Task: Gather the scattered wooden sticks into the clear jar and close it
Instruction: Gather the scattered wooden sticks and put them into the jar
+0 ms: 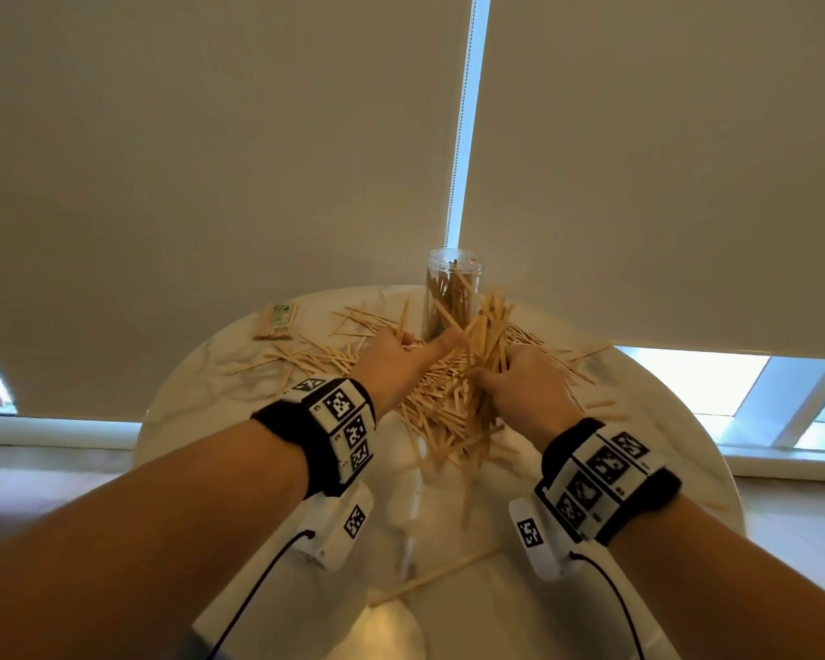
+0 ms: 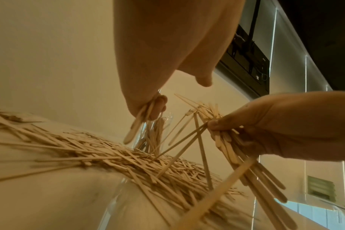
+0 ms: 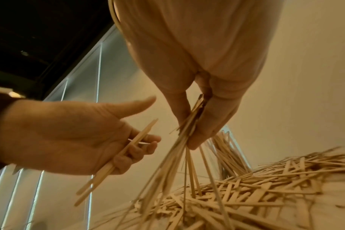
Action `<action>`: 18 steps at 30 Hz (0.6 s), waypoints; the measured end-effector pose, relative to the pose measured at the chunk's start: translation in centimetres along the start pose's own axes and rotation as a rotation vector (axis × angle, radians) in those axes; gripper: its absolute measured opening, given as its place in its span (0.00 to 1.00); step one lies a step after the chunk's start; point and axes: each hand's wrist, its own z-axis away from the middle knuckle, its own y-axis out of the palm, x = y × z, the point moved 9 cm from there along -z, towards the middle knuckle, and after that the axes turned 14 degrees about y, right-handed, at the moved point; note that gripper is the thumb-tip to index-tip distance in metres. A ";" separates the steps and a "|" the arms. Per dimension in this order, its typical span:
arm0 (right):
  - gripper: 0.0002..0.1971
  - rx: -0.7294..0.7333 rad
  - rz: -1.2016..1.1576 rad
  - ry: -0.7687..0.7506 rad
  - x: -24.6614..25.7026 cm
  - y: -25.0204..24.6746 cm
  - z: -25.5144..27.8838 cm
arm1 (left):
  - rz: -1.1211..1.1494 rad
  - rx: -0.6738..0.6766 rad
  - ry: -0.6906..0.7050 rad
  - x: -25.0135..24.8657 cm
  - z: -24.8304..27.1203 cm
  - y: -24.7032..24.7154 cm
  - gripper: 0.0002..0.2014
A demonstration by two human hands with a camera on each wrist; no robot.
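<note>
A clear jar [image 1: 453,297] stands open at the far side of the round marble table [image 1: 267,469], partly filled with wooden sticks. A big heap of loose sticks [image 1: 439,407] lies in front of it. My left hand [image 1: 415,343] hovers over the heap just left of the jar and holds a few sticks [image 3: 116,165] under curled fingers, thumb stretched out. My right hand [image 1: 487,373] grips a thick upright bundle of sticks [image 1: 489,335] whose lower ends fan down into the heap [image 3: 236,194]. The jar [image 3: 225,149] shows behind the bundle. No lid is in view.
A small paper-wrapped packet of sticks [image 1: 277,321] lies at the table's far left. One long stick [image 1: 434,578] lies alone near the front edge. Roller blinds and a bead chain [image 1: 460,135] hang close behind the table.
</note>
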 end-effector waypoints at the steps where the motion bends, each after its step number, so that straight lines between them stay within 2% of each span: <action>1: 0.07 0.003 0.022 -0.033 0.8 0.6 0.3 | -0.041 -0.007 -0.025 0.4 -0.2 -0.2 0.57; 2: 0.06 0.012 0.040 -0.059 1.4 1.1 0.6 | -0.094 -0.023 -0.027 0.4 -0.4 -0.5 0.65; 4: 0.05 0.043 0.072 -0.102 2.7 2.4 0.9 | -0.150 -0.046 0.001 0.3 -1.3 -1.0 0.68; 7: 0.05 0.086 0.107 -0.176 4.6 4.0 1.1 | 0.003 0.018 0.013 0.2 -2.3 -0.6 0.59; 11: 0.06 0.060 0.112 -0.231 6.3 5.0 0.4 | 0.171 0.104 0.067 0.2 -3.1 0.5 0.36; 15: 0.07 0.053 0.080 -0.300 7.9 6.0 0.2 | 0.196 -0.077 0.045 1.0 -4.2 -0.8 0.21; 18: 0.08 0.112 0.123 -0.343 8.8 7.2 0.6 | 0.255 -0.180 0.009 2.1 -4.7 -1.9 0.17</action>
